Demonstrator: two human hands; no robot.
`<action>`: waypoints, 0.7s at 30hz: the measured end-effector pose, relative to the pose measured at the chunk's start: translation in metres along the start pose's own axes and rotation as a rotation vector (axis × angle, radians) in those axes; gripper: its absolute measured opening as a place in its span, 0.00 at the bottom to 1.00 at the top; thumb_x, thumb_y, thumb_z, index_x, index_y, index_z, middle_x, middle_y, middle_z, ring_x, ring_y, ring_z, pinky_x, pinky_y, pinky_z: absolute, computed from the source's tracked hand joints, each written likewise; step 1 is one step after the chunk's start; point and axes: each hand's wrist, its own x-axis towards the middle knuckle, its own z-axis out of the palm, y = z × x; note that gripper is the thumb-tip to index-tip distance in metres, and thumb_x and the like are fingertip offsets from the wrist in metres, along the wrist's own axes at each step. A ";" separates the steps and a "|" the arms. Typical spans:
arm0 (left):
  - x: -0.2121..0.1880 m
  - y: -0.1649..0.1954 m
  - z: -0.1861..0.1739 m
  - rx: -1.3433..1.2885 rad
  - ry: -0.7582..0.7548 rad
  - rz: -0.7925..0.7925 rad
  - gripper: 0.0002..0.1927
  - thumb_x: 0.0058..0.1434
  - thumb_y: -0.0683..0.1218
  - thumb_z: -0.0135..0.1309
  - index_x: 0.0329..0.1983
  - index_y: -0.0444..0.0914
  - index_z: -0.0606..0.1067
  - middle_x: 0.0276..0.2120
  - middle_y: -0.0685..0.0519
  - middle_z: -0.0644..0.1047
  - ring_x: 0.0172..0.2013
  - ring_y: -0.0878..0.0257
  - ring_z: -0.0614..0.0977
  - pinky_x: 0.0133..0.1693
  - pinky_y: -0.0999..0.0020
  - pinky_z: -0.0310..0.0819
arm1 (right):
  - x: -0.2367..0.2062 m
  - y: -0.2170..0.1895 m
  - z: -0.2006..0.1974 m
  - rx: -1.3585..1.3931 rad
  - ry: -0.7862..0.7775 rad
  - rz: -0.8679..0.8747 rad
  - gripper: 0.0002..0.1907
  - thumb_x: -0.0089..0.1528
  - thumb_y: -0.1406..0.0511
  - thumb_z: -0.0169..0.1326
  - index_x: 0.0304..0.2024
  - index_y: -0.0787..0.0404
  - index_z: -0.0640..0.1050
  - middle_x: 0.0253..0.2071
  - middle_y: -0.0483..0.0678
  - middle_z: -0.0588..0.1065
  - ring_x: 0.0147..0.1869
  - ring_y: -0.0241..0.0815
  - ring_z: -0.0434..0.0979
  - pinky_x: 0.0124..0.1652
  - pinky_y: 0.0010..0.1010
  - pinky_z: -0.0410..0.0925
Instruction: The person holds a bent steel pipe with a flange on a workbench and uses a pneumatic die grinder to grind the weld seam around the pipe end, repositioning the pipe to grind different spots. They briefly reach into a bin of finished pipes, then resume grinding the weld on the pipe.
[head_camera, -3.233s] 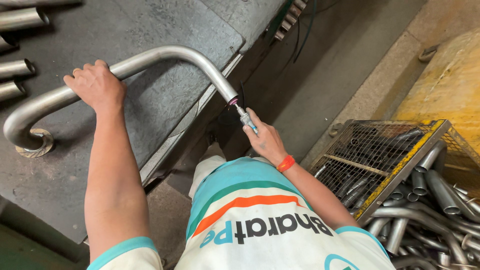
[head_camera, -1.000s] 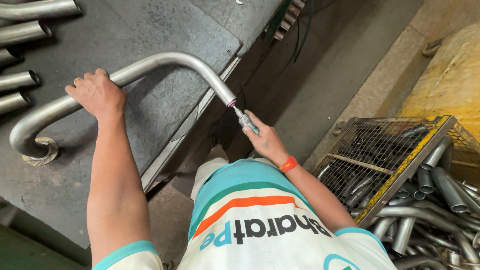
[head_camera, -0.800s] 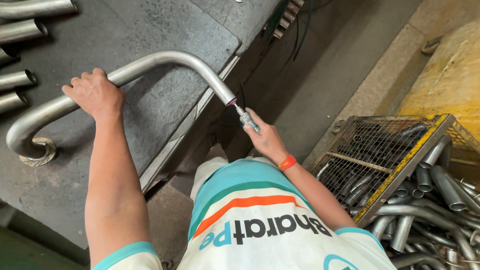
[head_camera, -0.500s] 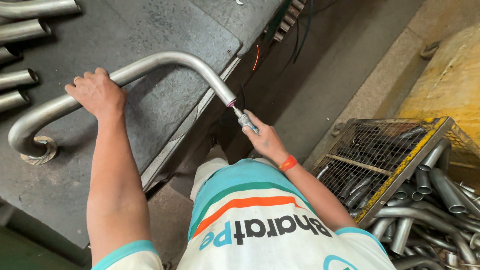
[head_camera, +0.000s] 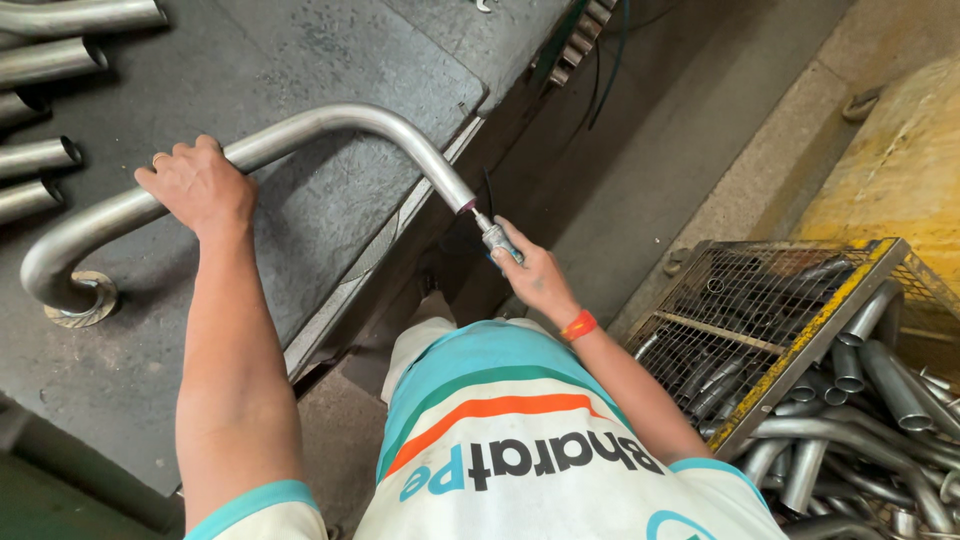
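On the bench (head_camera: 330, 230), my left hand (head_camera: 200, 185) pressing the pipe (head_camera: 330, 125), my right hand (head_camera: 530, 275) clenched round a grinder (head_camera: 495, 238) at its right end.

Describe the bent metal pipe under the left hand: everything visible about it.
The bent metal pipe is a dull silver tube, apparently steel, with two bends. It lies on the dark workbench; one end curls down to a round flange resting on the bench top, the other slopes past the bench edge, its open end facing the person. The left hand grips its straight stretch from above. The right hand holds a small hand tool whose pinkish tip sits at the pipe's open end.
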 end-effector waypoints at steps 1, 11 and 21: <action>0.000 0.000 0.000 0.005 -0.007 -0.005 0.08 0.47 0.46 0.62 0.32 0.43 0.80 0.33 0.49 0.80 0.38 0.51 0.79 0.47 0.51 0.62 | 0.000 0.000 0.002 0.002 0.012 -0.011 0.29 0.66 0.56 0.52 0.70 0.48 0.68 0.43 0.55 0.81 0.44 0.45 0.83 0.49 0.34 0.72; 0.004 0.001 -0.004 -0.010 -0.038 -0.006 0.12 0.47 0.48 0.64 0.35 0.43 0.81 0.33 0.48 0.80 0.39 0.50 0.79 0.47 0.51 0.61 | -0.002 -0.004 0.001 0.229 -0.115 0.242 0.31 0.66 0.59 0.52 0.73 0.47 0.68 0.29 0.48 0.72 0.28 0.42 0.69 0.33 0.38 0.67; -0.001 -0.001 -0.003 -0.031 -0.052 -0.017 0.11 0.47 0.48 0.65 0.33 0.43 0.81 0.35 0.49 0.80 0.39 0.50 0.79 0.47 0.51 0.62 | -0.011 -0.012 -0.009 -0.067 -0.044 0.001 0.30 0.65 0.56 0.54 0.70 0.48 0.68 0.39 0.58 0.80 0.41 0.51 0.83 0.45 0.36 0.72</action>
